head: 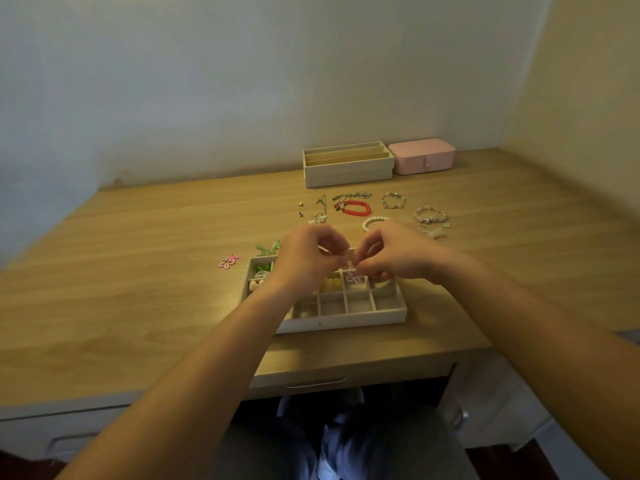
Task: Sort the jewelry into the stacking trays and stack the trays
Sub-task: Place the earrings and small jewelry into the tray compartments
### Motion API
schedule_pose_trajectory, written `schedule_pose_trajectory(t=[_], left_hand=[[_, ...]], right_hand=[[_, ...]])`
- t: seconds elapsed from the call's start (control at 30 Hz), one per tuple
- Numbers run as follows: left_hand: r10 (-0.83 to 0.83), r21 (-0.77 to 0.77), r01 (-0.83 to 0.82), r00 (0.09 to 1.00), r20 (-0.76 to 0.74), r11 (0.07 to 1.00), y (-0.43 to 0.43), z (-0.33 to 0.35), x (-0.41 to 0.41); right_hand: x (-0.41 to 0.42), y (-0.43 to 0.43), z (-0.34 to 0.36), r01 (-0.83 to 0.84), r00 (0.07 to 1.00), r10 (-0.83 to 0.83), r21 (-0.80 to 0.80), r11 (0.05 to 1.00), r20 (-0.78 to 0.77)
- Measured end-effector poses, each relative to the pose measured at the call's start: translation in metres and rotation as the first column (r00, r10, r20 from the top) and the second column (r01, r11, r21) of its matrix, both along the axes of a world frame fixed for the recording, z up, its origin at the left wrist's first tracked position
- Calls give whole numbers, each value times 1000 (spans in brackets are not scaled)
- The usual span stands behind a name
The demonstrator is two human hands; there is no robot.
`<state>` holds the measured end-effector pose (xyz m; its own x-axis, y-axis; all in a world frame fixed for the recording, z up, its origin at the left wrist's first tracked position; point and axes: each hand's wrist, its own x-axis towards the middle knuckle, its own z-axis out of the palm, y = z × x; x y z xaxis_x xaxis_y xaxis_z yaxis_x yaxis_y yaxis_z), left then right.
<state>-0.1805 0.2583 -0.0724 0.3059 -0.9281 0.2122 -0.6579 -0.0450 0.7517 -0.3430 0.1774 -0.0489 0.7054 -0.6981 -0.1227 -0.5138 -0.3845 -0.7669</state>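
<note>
Over the near tray [346, 320], both hands meet with fingers curled. The left hand [304, 258] and the right hand [391, 254] each pinch the top of a pink piece [353, 276], a small bit of jewelry with a metal hook. It sits at a compartment in the tray's middle row; I cannot tell whether it hangs free or already touches the bottom.

The near tray lies on the desk [138, 271], close to the front edge, and is split into small square compartments. A yellow piece [329, 285] lies in the one just left of the pink piece. Green beads [262, 270] and a white piece [256, 284] lie in compartments at the left end. The front row holds nothing visible.

Loose on the desk, a pink flower [228, 261] lies just left of the tray, with green pieces [268, 247] near its far left corner. Beyond the hands lie small earrings [313, 209], a chain [353, 195], a red bracelet [355, 208], a pearl bracelet [372, 222] partly hidden by the right hand, and two silver bracelets [393, 200] to the right.

By the wall stands a far tray [348, 174] with long slots, on top of another tray. A shut pink box [420, 157] stands just beside it on the right.
</note>
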Motion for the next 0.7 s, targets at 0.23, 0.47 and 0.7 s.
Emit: schedule_pose_trajectory(t=[0.23,0.47,0.7], left_hand=[[-16,23,14,998,67,1000,0,-4,-3],[-13,73,7,997,80,997,1,-5,-3],[-26,133,11,993,113,991,3,-4,-6]], right_hand=[[9,2,-4,-33,987,2,-187,982,-163],[16,3,-9,-29,971,-42,-291,956,-235],[18,2,-13,-80,948,-39,-355,931,-315]])
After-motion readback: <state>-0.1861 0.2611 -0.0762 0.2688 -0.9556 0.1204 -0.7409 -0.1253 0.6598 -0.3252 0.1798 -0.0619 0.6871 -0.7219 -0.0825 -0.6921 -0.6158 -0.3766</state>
